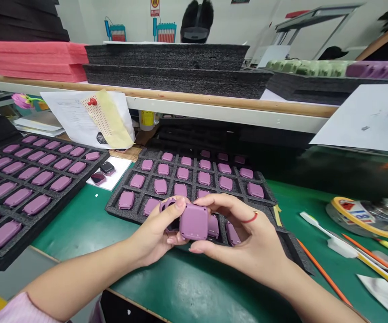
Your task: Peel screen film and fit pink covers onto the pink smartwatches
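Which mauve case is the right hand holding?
The solid-backed square one, raised above the foam tray, next to the open-framed piece in the left hand; the others lie in pockets.

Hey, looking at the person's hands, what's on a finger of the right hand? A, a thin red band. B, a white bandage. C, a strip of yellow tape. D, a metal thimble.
A. A thin red band circles a finger of the right hand, which holds a mauve square case together with the left hand.
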{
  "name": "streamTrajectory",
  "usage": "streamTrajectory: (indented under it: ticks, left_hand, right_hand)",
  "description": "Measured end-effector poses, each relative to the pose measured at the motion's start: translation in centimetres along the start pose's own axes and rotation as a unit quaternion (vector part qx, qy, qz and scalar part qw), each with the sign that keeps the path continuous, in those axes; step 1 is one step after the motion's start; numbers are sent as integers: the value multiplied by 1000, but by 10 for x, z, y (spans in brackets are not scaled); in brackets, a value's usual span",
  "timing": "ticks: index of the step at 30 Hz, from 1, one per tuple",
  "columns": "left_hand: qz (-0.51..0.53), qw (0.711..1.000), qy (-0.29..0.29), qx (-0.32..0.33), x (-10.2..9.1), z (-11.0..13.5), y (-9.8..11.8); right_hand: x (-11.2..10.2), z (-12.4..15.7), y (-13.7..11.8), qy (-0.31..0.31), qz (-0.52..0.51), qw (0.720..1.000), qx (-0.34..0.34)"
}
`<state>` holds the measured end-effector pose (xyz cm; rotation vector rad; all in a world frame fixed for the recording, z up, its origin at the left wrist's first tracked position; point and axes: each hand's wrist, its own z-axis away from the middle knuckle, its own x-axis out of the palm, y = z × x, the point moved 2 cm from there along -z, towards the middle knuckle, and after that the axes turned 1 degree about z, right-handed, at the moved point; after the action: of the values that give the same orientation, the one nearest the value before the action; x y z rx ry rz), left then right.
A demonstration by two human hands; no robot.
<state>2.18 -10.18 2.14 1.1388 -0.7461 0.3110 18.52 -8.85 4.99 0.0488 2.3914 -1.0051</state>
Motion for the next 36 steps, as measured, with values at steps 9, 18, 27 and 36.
streamTrajectory:
  ticks: [9,18,27,36]
  left_hand:
    - [60,996,56,36,-2,-3,2]
    - [8,993,98,62,-6,-6,7]
    - [53,998,-27,-31,1,-2,-3]
    - [41,996,-72,-23,3,-3,-5]
  right_hand:
    - [-21,-15,14,44,169,983,-59]
    - [-4,-8,71,-95,239,965,57]
    - [-6,-10,-3,-41,86,993,-69]
    - [-4,-12,-15,48,54,996,-53]
